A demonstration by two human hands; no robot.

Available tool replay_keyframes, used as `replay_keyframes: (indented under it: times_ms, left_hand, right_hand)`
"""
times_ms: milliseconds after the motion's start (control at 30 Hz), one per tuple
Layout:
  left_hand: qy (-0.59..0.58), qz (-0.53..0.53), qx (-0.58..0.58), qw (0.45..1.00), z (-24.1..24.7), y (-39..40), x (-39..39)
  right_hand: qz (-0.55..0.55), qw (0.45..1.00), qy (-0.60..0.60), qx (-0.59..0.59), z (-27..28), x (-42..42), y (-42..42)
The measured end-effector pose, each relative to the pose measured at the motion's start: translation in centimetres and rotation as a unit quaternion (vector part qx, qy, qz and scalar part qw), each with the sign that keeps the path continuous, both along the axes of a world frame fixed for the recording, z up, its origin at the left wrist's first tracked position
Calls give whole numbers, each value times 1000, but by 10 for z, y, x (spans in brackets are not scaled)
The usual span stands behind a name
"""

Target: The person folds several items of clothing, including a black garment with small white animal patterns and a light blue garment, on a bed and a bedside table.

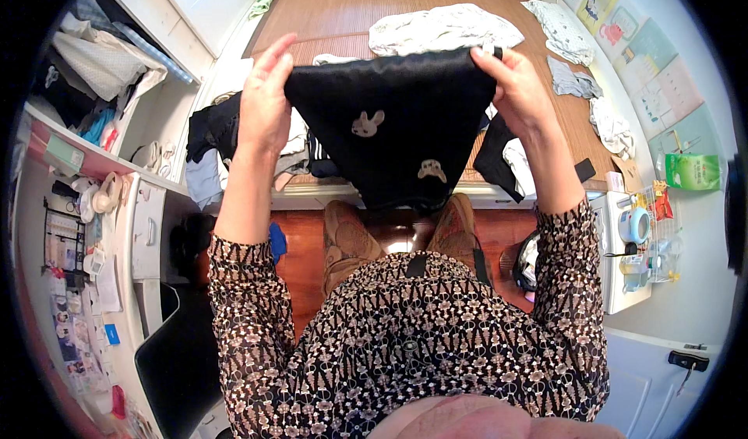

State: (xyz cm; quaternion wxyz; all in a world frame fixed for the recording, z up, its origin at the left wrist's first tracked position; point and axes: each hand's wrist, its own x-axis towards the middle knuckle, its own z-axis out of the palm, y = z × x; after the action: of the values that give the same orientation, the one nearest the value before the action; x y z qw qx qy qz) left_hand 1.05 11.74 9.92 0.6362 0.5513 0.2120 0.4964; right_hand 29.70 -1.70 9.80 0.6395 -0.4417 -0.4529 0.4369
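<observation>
A black cloth (397, 129) with pale animal-head motifs, one like a rabbit, hangs spread out in front of me. My left hand (267, 97) holds its upper left corner, the thumb on the near side and a finger lifted away. At the upper right corner, my right hand (517, 85) pinches the edge between thumb and fingers. The top edge is stretched nearly straight between both hands, and the lower part narrows towards my knees. Behind it, a mat-covered bed (327, 6) bears a crumpled white cloth (444, 29). What kind of item the black cloth is, I cannot tell.
Piled dark and light clothes (213, 129) lie at the bed's left front edge. More garments, including black clothing (501, 158), lie right. An open wardrobe (87, 65) and a black chair (181, 363) stand left. A white cabinet (619, 264) with bottles stands right.
</observation>
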Motion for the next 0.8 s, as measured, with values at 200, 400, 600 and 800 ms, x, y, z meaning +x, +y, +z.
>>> replay_keyframes:
  times_ms: [200,400,600,800]
  left_hand:
    - [68,-81,89,990,17,8,-4]
    - [149,-28,147,977,15,3,-5]
    - [259,11,220,940,7,8,-20]
    - [362,152,361,846,30,-40,-35]
  right_hand:
    - [12,996,-81,32,23,15,21]
    - [43,990,-133,13,23,18,19]
    - [31,957,-290,-10,20,26,2]
    - [-11,924,-383,12,39,9,-41]
